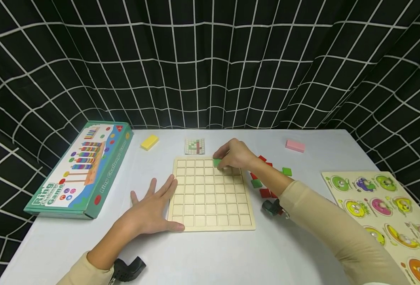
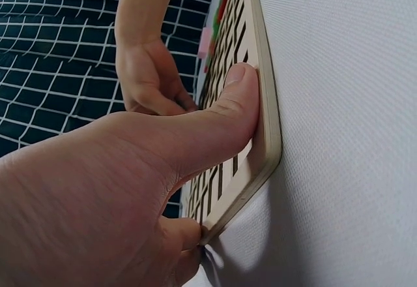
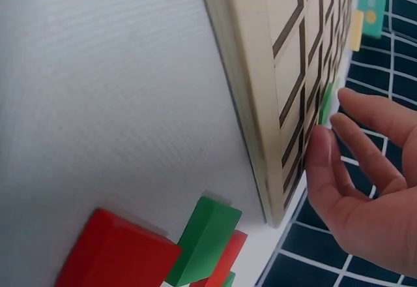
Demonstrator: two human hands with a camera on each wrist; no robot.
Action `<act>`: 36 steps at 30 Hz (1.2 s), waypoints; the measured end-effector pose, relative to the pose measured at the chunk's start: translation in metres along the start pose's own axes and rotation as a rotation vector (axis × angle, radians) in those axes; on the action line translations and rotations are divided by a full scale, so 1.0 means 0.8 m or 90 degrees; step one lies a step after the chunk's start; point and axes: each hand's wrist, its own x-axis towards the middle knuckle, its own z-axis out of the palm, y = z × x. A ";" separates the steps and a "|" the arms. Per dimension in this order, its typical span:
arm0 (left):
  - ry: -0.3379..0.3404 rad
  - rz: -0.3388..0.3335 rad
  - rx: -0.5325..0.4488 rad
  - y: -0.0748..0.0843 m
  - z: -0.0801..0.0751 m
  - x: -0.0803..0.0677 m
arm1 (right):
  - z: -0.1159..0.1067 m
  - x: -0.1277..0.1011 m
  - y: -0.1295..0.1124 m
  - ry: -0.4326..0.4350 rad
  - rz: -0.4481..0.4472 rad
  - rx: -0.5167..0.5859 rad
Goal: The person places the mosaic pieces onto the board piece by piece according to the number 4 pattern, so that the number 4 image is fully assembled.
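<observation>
A pale wooden grid board (image 1: pixel 210 228) lies flat on the white table. My left hand (image 1: pixel 149 213) rests at its left edge with fingers spread. The left thumb (image 2: pixel 234 98) presses on the near corner in the left wrist view, and the other fingertips touch the left side. At the board's far row, my right hand (image 1: pixel 236 153) pinches a small green square tile (image 1: pixel 216 162) between thumb and fingers. That green tile shows only as a sliver in the right wrist view. Loose red tiles (image 1: pixel 265 193) and green tiles (image 1: pixel 286 171) lie right of the board.
Behind the board lies a small patterned card (image 1: pixel 194 146). A yellow block (image 1: pixel 149 142) and a green-edged game box (image 1: pixel 83 170) stand at left. A pink block (image 1: pixel 295 145) lies back right, and a fruit picture board (image 1: pixel 384 209) covers the right edge.
</observation>
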 end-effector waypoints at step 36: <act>-0.006 0.004 -0.004 0.003 -0.001 -0.002 | -0.068 -0.062 0.055 0.036 0.000 0.121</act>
